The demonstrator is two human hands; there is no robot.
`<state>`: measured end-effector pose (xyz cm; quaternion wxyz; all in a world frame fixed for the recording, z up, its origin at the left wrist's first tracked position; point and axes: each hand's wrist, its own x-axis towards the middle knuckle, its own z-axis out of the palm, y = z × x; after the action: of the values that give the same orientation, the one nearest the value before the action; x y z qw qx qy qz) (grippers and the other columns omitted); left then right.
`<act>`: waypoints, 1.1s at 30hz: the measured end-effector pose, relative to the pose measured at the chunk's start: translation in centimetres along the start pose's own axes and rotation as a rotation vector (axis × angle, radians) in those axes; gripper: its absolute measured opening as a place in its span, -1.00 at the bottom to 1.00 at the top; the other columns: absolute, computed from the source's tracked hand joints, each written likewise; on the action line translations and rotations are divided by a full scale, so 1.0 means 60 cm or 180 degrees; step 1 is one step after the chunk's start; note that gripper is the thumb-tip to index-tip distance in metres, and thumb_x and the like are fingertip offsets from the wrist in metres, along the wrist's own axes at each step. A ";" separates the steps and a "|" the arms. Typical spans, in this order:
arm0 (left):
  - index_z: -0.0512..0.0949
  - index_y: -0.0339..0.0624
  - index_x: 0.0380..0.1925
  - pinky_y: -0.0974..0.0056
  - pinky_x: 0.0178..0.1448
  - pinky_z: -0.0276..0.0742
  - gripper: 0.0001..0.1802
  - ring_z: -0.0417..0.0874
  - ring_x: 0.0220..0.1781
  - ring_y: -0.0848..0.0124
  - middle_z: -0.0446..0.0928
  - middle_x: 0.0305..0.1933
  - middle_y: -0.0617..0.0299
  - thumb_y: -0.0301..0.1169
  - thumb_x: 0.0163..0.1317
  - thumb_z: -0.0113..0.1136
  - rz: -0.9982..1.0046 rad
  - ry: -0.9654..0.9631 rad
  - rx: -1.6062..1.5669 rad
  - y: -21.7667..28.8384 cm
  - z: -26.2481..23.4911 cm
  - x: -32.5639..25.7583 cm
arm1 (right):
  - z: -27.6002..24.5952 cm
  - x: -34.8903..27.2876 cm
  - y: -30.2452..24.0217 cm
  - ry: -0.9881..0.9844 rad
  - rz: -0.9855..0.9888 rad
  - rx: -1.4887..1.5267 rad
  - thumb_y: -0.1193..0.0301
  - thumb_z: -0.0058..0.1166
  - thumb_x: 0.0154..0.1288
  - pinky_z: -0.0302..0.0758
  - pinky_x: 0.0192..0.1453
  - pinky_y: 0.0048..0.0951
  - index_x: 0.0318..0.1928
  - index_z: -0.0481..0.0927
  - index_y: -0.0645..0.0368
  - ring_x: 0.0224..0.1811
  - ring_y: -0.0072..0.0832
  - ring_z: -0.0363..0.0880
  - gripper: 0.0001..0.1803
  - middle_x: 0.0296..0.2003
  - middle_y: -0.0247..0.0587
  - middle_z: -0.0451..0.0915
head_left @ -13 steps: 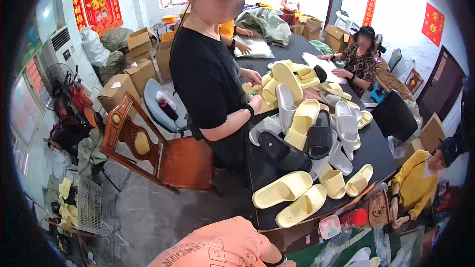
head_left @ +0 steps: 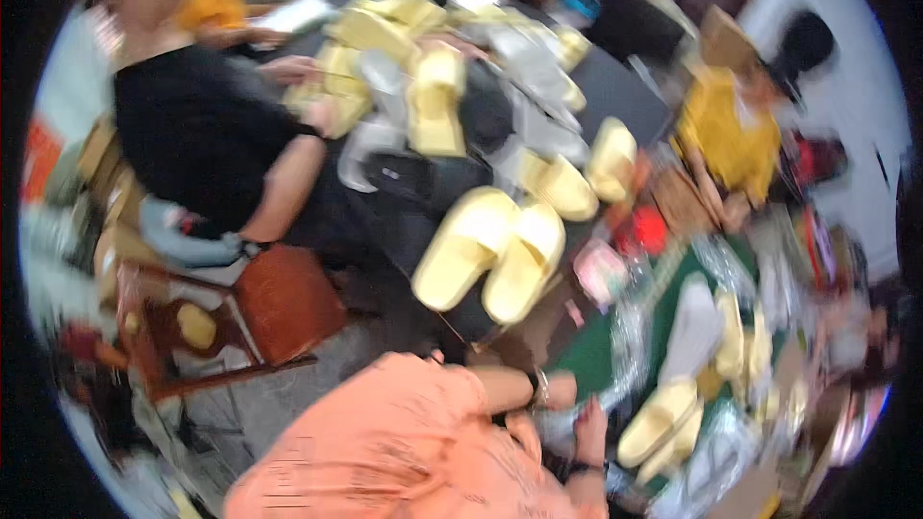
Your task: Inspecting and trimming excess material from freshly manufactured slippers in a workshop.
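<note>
Both my hands are close together at the near edge of the green surface (head_left: pixel 586 351), blurred by motion. My left hand (head_left: pixel 558 390) reaches in from the salmon sleeve, with a bracelet and dark band at its wrist. My right hand (head_left: pixel 590 423) rises from the lower edge, also with a dark wristband. Crumpled clear plastic (head_left: pixel 625 365) lies beside them; whether either hand grips it is too smeared to see. A pair of pale yellow slippers (head_left: pixel 659 428) lies to the right of my right hand. Beyond it are a grey slipper (head_left: pixel 690 332) and more yellow slippers (head_left: pixel 733 336).
A dark table (head_left: pixel 615 101) ahead bears a heap of yellow, grey and black slippers. A person in black (head_left: pixel 207 135) handles yellow slippers at left; a person in yellow (head_left: pixel 731 130) is at right. A pink container (head_left: pixel 599 269), red lid (head_left: pixel 642 231) and wooden chair (head_left: pixel 284 303) stand between.
My view has swung right and downward, so the table and people shift left and up. More of the green surface, its slippers and both my hands now show.
</note>
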<state>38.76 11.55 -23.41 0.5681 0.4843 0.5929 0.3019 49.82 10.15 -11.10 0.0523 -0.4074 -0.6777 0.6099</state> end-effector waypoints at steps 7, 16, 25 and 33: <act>0.52 -0.26 -0.43 0.43 -0.50 0.32 -0.84 0.41 -0.57 0.60 0.45 -0.60 0.32 -0.39 0.17 0.06 0.0262 -0.1463 -0.0339 0.331 -0.243 -0.424 | -0.019 -0.028 0.008 0.1930 0.1850 0.2829 0.43 -0.08 0.18 0.44 -0.50 -0.44 -0.45 0.39 0.21 -0.58 -0.35 0.46 -0.88 -0.61 -0.22 0.41; 0.54 -0.37 -0.40 0.53 -0.36 0.30 -0.86 0.42 -0.43 0.61 0.50 -0.43 0.29 -0.47 0.16 0.10 0.0842 -0.2263 -0.2097 0.348 -0.382 -0.616 | -0.003 -0.032 0.035 0.1862 0.1813 0.2584 0.44 -0.08 0.19 0.48 -0.45 -0.41 -0.39 0.39 0.32 -0.50 -0.32 0.43 -0.84 -0.52 -0.13 0.40; 0.57 -0.25 -0.43 0.32 -0.39 0.40 -0.83 0.53 -0.51 0.39 0.56 -0.52 0.15 -0.36 0.09 0.13 0.0152 -0.0600 0.0866 0.338 -0.426 -0.655 | 0.034 -0.050 -0.200 0.1196 0.0451 -0.2358 0.21 -0.03 0.19 0.39 -0.45 -0.39 -0.58 0.53 0.26 -0.54 -0.41 0.53 -0.63 -0.63 -0.21 0.55; 0.56 -0.23 -0.56 0.17 -0.38 0.42 -0.85 0.56 -0.48 0.18 0.54 -0.56 0.07 -0.37 -0.08 0.15 0.0159 0.0408 0.1394 0.308 -0.438 -0.658 | 0.280 -0.063 -0.485 -0.1642 -0.0876 -0.0474 0.37 -0.17 0.34 0.39 -0.21 -0.57 -0.19 0.47 0.30 -0.35 -0.62 0.45 -0.76 -0.41 -0.35 0.54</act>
<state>13.13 -13.18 12.92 0.4029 0.5905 0.6670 0.2101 28.58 -3.15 11.60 -0.0693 -0.1461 -0.7603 0.6291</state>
